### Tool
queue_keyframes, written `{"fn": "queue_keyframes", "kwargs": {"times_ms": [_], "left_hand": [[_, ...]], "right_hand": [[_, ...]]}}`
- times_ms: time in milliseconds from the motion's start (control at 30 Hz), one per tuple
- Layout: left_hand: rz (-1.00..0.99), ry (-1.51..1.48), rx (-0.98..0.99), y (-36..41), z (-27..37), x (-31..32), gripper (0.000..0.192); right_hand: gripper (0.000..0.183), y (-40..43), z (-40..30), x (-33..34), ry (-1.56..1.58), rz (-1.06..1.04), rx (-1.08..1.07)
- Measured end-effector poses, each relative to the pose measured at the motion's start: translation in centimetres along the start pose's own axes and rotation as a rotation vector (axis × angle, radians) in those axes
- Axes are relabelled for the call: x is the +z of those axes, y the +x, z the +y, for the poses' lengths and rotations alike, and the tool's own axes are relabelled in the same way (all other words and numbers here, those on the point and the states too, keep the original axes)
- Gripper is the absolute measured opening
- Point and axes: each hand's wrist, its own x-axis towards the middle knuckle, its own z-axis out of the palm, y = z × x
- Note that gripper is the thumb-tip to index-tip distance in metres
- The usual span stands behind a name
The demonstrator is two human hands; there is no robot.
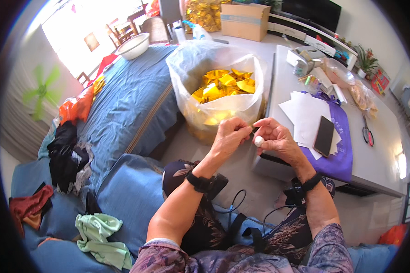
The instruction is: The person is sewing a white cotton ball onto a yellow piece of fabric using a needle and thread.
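Between the thumb and fingers of my right hand [278,138] is a small white ball [259,141], too small to tell its material. My left hand [233,132] is close beside it, thumb and forefinger pressed together. A thin strand may run between the two hands, but it is too fine to make out. Just beyond my hands stands a large translucent plastic bag [188,90] with its mouth wide. Folded shiny gold paper pieces [222,85] fill it below the rim.
A grey table [372,160] at right bears white paper sheets [311,114], a phone [324,136], a purple bag [343,150] and scissors [367,134]. A blue-covered sofa [130,92] at left holds a basin [135,46] and a pale green cloth [100,235]. Cables [237,201] cross my lap.
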Motion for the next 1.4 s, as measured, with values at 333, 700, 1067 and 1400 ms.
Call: {"fn": "queue_keyframes", "kwargs": {"times_ms": [333,700,1067,1400], "left_hand": [[-0.120,-0.043,-0.048,-0.1,-0.5,0.7,0.014],[-0.212,-0.014,-0.086,-0.6,-0.2,0.7,0.013],[-0.286,0.000,-0.004,-0.7,0.9,0.6,0.011],[-0.042,-0.034,-0.040,0.0,0.7,-0.7,0.012]], "right_hand": [[0.025,0.3,0.8,-2.8,0.212,0.076,-0.121],[0.020,0.7,0.4,-3.6,0.535,0.334,-0.338],[0.020,0.7,1.4,-4.2,-0.258,0.368,-0.153],[0.034,0.1,0.4,-1.6,-0.212,0.031,0.074]]}}
